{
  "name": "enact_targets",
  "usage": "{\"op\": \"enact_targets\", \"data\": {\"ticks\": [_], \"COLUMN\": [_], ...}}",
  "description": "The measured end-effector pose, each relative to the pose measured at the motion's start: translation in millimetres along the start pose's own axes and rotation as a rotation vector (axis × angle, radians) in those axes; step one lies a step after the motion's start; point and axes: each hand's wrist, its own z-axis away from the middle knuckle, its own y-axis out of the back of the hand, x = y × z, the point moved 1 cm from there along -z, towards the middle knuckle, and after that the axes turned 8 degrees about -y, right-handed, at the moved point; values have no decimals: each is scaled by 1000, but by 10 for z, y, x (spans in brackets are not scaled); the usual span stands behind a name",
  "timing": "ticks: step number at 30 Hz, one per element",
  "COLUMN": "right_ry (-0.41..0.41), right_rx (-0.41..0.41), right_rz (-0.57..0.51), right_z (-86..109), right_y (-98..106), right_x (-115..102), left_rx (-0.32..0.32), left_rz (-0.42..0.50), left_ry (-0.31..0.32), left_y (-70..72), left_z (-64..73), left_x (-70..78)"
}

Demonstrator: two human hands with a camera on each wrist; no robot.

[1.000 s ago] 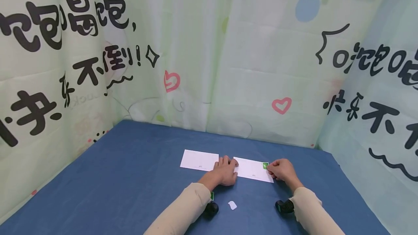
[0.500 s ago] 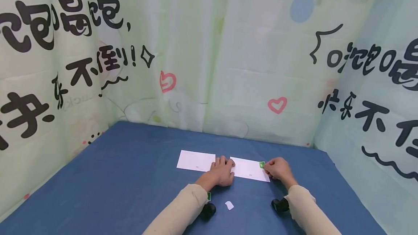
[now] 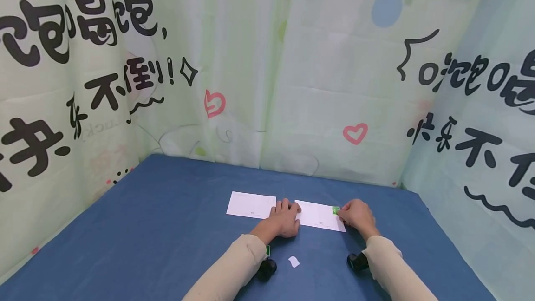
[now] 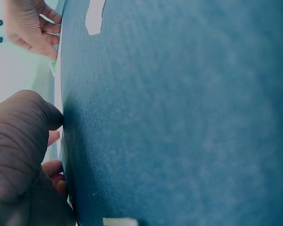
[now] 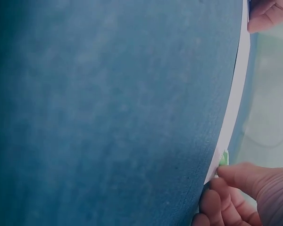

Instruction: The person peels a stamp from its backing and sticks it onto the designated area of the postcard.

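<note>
Two white envelopes lie side by side on the blue table in the head view. At the upper right corner of the right envelope (image 3: 315,214) is a small green stamp (image 3: 336,210). My right hand (image 3: 358,217) pinches the stamp's edge between thumb and forefinger; in the right wrist view the stamp (image 5: 224,158) stands slightly up from the paper. My left hand (image 3: 284,219) rests with its fingers spread over the left end of that envelope, close to the left envelope (image 3: 250,205). How much of the stamp touches the paper is hidden.
A white paper scrap (image 3: 294,262) lies on the blue tabletop (image 3: 167,236) between my forearms. Another green-edged piece (image 3: 268,251) shows partly beside my left sleeve. Black wrist cameras sit under both wrists. Printed curtains (image 3: 309,82) enclose the table's back and sides.
The head view has turned slightly to the right. Both hands keep nearly the same places on the envelope, with the right one still pinching the stamp at the corner.
</note>
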Motion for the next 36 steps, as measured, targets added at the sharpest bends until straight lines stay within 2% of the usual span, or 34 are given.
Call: {"op": "enact_targets", "data": {"ticks": [6,12,19,26,31,36], "right_ry": [37,82,191,313,356,390], "right_rx": [51,79,63,86,71,38], "right_rz": [49,98,218,273,277,304], "right_z": [5,47,109,136,141,169], "right_y": [17,48,23,6,-11,-18], "right_x": [-22,-35,-101,-128,-124,-131], "left_rx": [-11,6,-2,-13,-11,-23], "left_rz": [-5,1,42,71,73,53], "left_ry": [7,-8,-7,-11,-10,-18], "left_y": [10,-27,9,-63,-75,8], "left_z": [-11,-38,6,-95,-133,-97], "left_x": [5,-3,-11,-73,-97,-70]}}
